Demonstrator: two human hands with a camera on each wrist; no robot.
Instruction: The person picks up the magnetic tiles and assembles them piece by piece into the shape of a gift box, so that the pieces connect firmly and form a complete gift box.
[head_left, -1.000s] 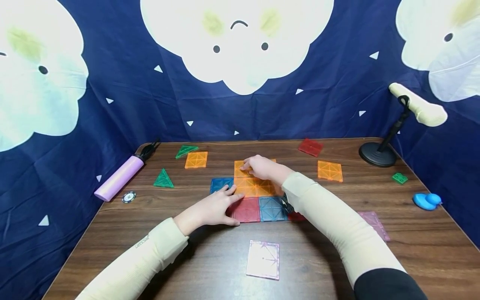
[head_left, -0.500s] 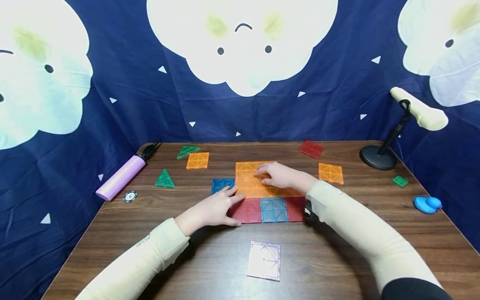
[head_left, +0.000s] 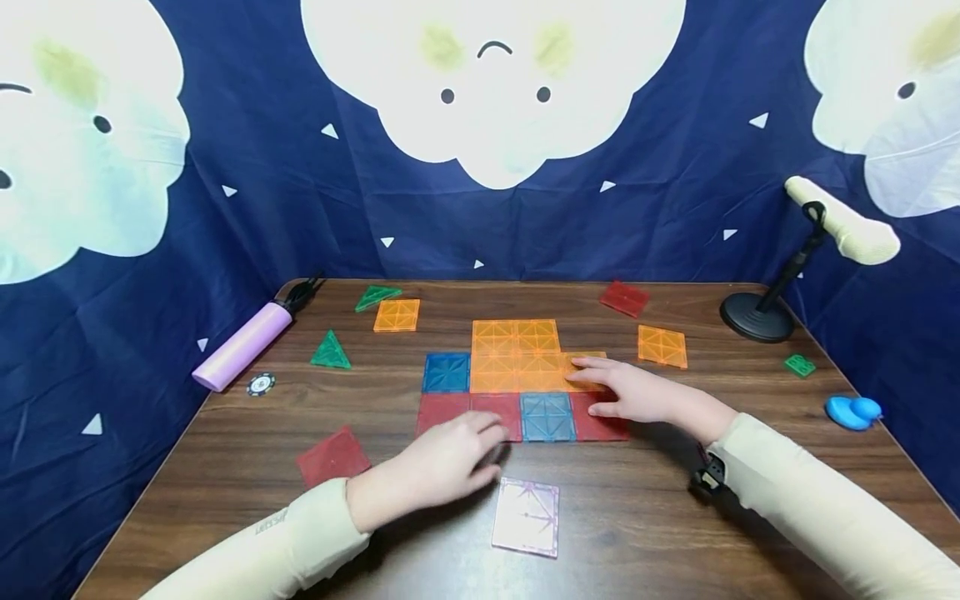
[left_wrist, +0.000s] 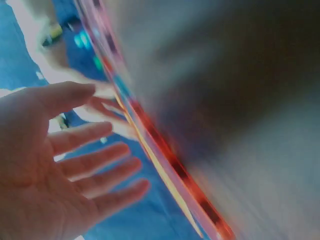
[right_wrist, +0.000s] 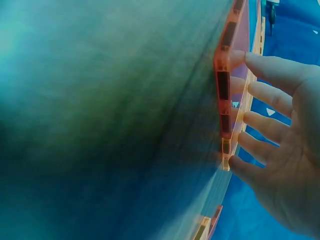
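I see my right hand (head_left: 637,396) lying flat, fingers straight, on the tile mat's (head_left: 517,379) three-o'clock edge, pressing it flush. My left hand (head_left: 450,462) hovers open at seven o'clock, holding nothing, above the table (head_left: 645,533).

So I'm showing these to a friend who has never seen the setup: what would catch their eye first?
Probably the flat patch of joined tiles in orange, blue and red at the table's middle, with the right hand resting straight-fingered on its right edge and the left hand at its near edge. Behind, a navy backdrop with big white cloud faces fills the view.
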